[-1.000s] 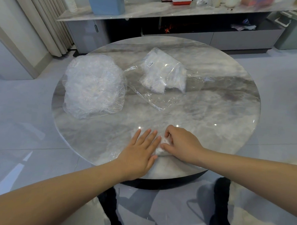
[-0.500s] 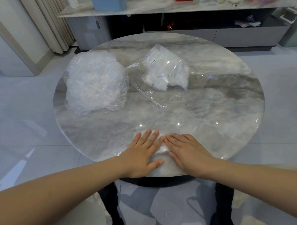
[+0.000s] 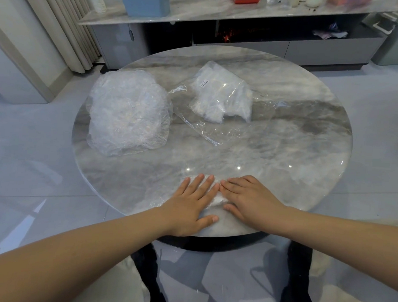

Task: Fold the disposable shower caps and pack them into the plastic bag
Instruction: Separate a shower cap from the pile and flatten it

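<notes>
Head view. A round marble table [image 3: 283,153] fills the middle of the frame. At its lower edge, centre of the frame, both hands lie flat, side by side, on one shower cap [image 3: 215,197] pressed against the tabletop (only a thin, whitish strip of it shows between and just above the fingers). The left hand [image 3: 191,204] has its fingers straight and slightly spread, thumb out toward the lower right, palm down on the cap. The right hand [image 3: 250,197] is likewise flat, fingers extended and pointing toward the left hand, fingertips nearly touching it; neither hand curls around anything.

Left of centre, on the table, sits a rounded heap of loose shower caps [image 3: 129,112], clear and crinkled. To its right, upper centre of the frame, lies the plastic bag [image 3: 220,95], transparent, bearing a small white label [image 3: 204,82] and holding a white bundle of folded caps; its open, flat end reaches toward the middle of the table.

Along the top of the frame runs a low cabinet [image 3: 310,48] with a marble top; a blue box [image 3: 145,2] stands on it. Pleated curtains [image 3: 69,26] hang at upper left.
</notes>
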Action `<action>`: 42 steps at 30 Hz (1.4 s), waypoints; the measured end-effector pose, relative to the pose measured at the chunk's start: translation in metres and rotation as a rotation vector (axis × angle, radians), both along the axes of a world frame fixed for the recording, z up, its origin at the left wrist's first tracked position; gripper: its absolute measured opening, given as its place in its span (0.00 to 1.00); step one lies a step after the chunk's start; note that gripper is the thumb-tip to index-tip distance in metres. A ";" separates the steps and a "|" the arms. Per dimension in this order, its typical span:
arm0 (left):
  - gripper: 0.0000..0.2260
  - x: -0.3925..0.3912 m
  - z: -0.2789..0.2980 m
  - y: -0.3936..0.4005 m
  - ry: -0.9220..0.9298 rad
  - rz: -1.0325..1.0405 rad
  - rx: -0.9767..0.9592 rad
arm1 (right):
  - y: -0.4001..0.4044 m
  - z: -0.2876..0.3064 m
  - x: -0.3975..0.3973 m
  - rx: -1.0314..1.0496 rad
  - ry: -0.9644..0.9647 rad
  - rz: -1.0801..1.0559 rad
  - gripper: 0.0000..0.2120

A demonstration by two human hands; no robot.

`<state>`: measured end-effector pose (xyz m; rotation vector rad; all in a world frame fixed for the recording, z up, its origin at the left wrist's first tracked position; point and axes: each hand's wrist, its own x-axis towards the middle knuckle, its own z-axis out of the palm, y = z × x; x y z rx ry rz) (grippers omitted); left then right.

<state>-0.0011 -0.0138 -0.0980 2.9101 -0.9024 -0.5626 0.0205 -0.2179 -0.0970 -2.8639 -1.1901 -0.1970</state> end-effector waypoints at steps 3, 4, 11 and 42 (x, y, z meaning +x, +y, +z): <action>0.31 0.001 0.003 0.000 -0.015 0.032 -0.075 | -0.001 0.001 0.004 0.020 -0.062 0.030 0.20; 0.31 0.002 0.005 0.000 -0.037 0.043 -0.102 | -0.001 0.001 0.005 0.023 -0.077 0.037 0.18; 0.22 -0.001 0.008 0.001 -0.342 0.109 -0.273 | -0.001 0.014 0.005 0.066 -0.002 -0.023 0.17; 0.11 0.042 0.022 -0.004 0.096 0.695 -0.572 | 0.002 0.040 0.030 0.087 0.527 -0.578 0.15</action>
